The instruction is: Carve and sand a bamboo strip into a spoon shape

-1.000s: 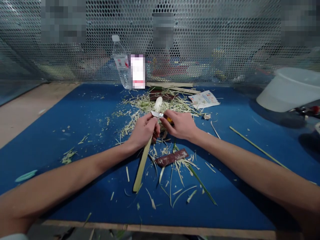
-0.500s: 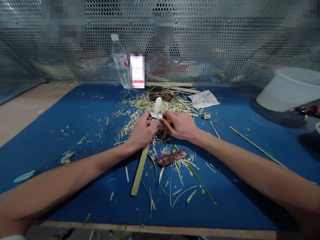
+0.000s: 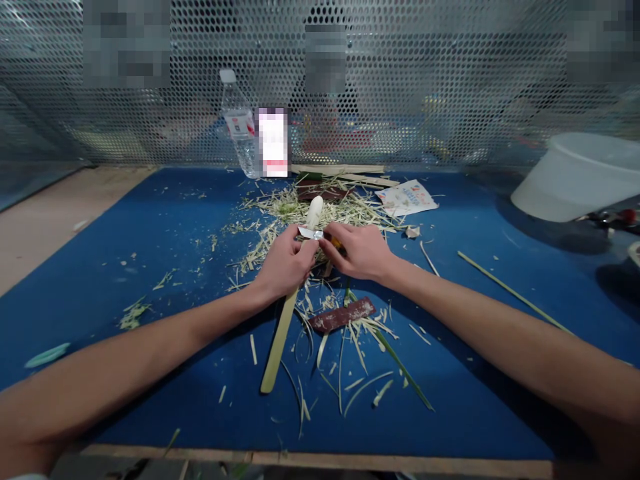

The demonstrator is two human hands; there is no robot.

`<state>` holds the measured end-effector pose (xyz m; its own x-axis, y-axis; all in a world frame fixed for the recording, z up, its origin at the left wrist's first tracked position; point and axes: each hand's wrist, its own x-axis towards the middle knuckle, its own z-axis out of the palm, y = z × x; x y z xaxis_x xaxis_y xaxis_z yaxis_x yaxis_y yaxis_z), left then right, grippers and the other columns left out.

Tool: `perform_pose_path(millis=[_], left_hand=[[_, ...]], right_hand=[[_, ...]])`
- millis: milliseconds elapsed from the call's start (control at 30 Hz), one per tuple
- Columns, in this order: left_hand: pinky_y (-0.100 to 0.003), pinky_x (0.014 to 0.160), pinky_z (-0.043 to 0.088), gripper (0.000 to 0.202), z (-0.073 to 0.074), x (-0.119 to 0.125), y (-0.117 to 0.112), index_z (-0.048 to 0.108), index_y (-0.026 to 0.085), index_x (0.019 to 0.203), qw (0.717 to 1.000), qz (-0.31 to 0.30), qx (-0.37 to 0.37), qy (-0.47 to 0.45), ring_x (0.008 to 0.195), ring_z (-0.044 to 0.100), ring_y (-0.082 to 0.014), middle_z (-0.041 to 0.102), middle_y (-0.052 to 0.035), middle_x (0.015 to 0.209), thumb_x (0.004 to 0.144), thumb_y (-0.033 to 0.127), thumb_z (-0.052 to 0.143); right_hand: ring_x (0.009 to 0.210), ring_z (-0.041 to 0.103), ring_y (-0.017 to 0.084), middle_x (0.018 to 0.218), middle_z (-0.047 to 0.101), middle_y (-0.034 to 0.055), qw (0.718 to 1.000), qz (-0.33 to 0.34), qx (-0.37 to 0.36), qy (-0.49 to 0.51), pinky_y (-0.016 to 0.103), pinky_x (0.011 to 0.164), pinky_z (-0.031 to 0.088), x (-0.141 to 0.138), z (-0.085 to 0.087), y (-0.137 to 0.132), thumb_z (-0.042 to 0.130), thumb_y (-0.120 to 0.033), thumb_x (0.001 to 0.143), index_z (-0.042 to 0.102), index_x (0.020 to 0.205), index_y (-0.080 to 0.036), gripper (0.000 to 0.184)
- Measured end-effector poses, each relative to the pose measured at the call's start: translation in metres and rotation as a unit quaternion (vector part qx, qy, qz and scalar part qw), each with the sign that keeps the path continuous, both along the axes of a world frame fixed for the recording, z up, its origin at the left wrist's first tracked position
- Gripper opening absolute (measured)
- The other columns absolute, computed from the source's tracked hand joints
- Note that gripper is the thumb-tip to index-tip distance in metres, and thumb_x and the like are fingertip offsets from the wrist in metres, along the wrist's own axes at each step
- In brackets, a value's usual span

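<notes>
The mat [image 3: 150, 267] lies on the table [image 3: 55, 247], with shavings [image 3: 320, 210] in a heap on it, a paper [image 3: 407, 198] just right of them, a tub [image 3: 575, 177] further right, and a bottle [image 3: 239, 130] behind, before a mesh wall [image 3: 400, 67].

Nothing here can be read with certainty. At twelve o'clock from your left hand [image 3: 286, 263], the plastic water bottle [image 3: 239, 127] carries a white and red label [image 3: 235, 123], but its print is too small to make out. Just beside it, the white and pink packet [image 3: 273, 143] is pixelated. At one o'clock, the paper leaflet [image 3: 407, 198] shows small coloured lettering, still illegible. The three grey patches [image 3: 325, 59] on the perforated metal screen [image 3: 450, 67] are pixelated too.
</notes>
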<state>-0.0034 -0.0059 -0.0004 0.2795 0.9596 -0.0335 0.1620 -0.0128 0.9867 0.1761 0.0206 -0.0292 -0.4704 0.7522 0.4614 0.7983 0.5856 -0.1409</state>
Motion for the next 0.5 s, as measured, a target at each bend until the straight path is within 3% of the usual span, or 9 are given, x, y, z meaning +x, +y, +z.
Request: perform_pose_path(millis=[167,500], left_hand=[[-0.021,0.037,0.03,0.018,0.0024,-0.0002,-0.0001,0.039,0.024,0.083,1.0,0.004,-0.001,0.009,0.031,0.036,-0.0061,0.04,0.0122,0.041,0.098,0.028,0.049],[-0.021,0.038,0.025,0.014,-0.0021,-0.0028,0.0032,0.046,0.022,0.086,1.0,0.0,0.018,-0.004,0.033,0.032,-0.0053,0.041,0.0109,0.039,0.098,0.028,0.05]], right_hand=[[0.061,0.055,0.016,0.091,0.074,0.0071,1.0,0.002,-0.003,-0.003,0.03,0.056,0.021,0.0007,-0.0014,0.0009,0.028,-0.051,0.102,0.062,0.106,-0.02,0.046],[0.058,0.054,0.015,0.087,0.074,0.006,1.0,-0.003,0.009,-0.013,0.03,0.054,0.02,0.0003,-0.0015,-0.0005,0.025,-0.052,0.103,0.061,0.105,-0.02,0.048]])
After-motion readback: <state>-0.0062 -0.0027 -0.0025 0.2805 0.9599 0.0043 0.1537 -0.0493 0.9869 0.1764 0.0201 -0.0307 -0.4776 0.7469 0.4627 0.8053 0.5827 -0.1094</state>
